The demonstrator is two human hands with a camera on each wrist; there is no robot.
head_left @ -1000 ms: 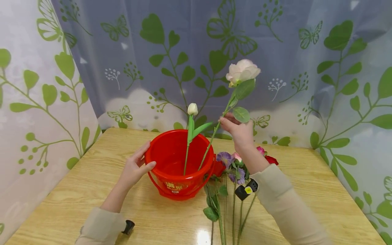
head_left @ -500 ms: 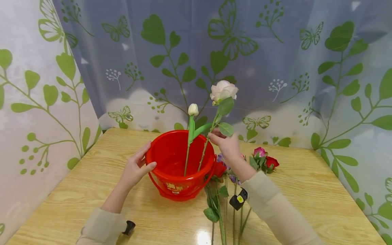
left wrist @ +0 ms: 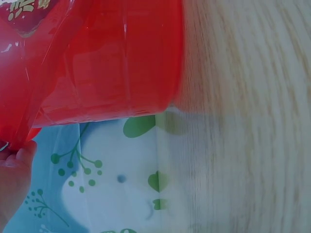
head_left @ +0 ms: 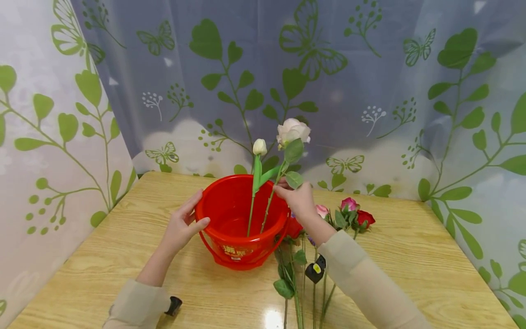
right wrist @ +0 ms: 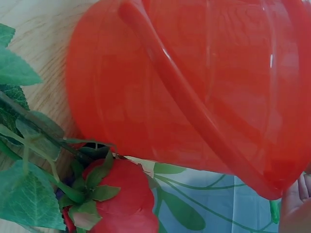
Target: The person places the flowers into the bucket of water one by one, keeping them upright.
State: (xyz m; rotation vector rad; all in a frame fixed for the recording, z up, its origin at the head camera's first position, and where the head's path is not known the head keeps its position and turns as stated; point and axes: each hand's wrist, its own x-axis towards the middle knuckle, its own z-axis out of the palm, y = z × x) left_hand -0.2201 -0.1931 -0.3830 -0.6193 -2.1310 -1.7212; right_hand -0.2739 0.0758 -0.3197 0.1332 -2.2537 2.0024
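Note:
A red plastic bucket (head_left: pixel 223 210) stands on the table, its handle hanging down at the front. My left hand (head_left: pixel 178 228) grips its left rim, thumb over the edge and fingers along the outside. A white tulip (head_left: pixel 260 147) with a green stem leans upright in the bucket. My right hand (head_left: pixel 299 199) pinches the leafy stem of a pale pink rose (head_left: pixel 293 131) just over the right rim, and the stem's lower end is inside the bucket. In the right wrist view the bucket wall (right wrist: pixel 146 97) hides most of that hand (right wrist: pixel 296 206).
Several loose flowers lie right of the bucket, among them a red rose (head_left: pixel 365 219), a magenta rose (head_left: pixel 349 204) and a red bloom (right wrist: pixel 124 196) close against the bucket. Their stems point to the table's (head_left: pixel 411 256) front edge. A patterned curtain (head_left: pixel 255 68) hangs behind.
My right hand has moved left and down, lowering the pale pink rose's stem deeper into the bucket and bringing its bloom nearer the tulip. My left hand stays on the rim.

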